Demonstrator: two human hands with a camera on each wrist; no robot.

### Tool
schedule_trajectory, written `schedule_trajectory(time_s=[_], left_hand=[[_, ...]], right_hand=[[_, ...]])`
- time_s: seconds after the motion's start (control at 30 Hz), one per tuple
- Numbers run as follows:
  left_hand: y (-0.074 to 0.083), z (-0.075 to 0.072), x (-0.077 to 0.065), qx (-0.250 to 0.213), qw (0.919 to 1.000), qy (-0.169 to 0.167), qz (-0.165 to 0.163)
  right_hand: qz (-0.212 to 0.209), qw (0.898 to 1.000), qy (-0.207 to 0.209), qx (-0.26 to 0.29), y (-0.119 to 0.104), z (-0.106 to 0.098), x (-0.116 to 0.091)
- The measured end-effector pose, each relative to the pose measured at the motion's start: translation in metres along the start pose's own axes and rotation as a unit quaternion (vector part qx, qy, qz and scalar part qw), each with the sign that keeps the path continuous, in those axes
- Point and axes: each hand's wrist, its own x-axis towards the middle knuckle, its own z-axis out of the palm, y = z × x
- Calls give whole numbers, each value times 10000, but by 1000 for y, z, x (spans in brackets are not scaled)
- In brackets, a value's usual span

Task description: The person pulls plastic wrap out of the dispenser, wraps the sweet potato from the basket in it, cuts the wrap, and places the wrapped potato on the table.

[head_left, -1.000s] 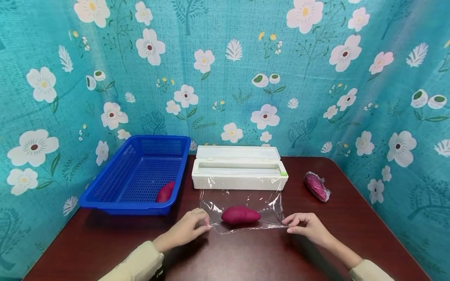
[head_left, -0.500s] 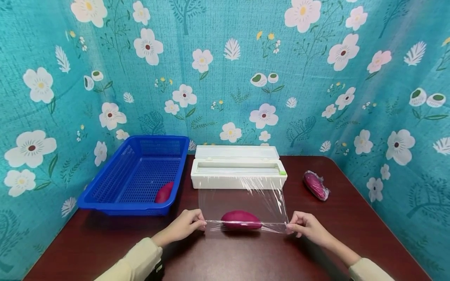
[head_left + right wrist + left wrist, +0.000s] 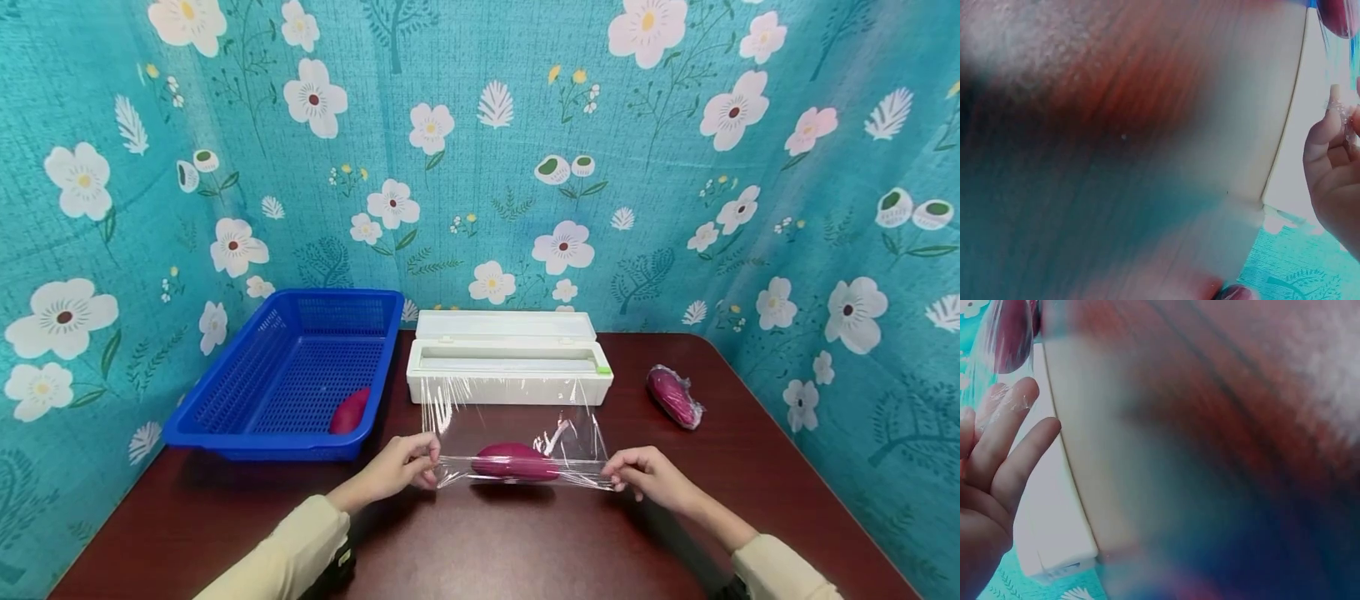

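In the head view a sheet of clear plastic wrap (image 3: 510, 419) stretches from the front of a white wrap dispenser (image 3: 510, 390) towards me. Its near edge lies gathered across a purple-red sweet potato (image 3: 513, 454) at the middle of the table. My left hand (image 3: 405, 465) pinches the left corner of the wrap, and my right hand (image 3: 648, 477) pinches the right corner. Film clings to the fingertips (image 3: 1025, 394) in the left wrist view. Crumpled film also shows between the right fingers in the right wrist view, with part of the sweet potato (image 3: 1341, 15) above.
At the left stands a blue plastic basket (image 3: 281, 438) with another sweet potato (image 3: 350, 412) inside. A wrapped sweet potato (image 3: 675, 397) lies on the brown table (image 3: 480, 550) at the right. Behind everything hangs a floral teal curtain (image 3: 465, 83). The dispenser's lid (image 3: 506, 323) is up.
Both hands first drew the wrap's edge taut, bringing it over the sweet potato. Since then they have moved slightly away from me, and the gathered edge now lies across the sweet potato's front.
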Motion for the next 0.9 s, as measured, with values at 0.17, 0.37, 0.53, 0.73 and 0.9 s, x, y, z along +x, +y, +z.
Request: schedule_trajectory(time_s=[0.17,0.37,0.53,0.73,0.9], left_hand=[[-11,-2,2,-75,9985,-151,530],[-32,-5,5,-37,9991,-228,365],[-34,-5,12,1318,9885,13,739],[-36,-2,19,2788,9544,-89,1064],[-39,1,24,3541,9310,-183,870]], right_hand=[[535,9976,-441,-16,-5,-1,3],[539,9963,-510,-434,-12,-2,5],[621,9896,-362,-1247,-19,2,13],[395,9639,-305,-2614,-19,7,23],[834,9355,-326,-3418,-16,11,29]])
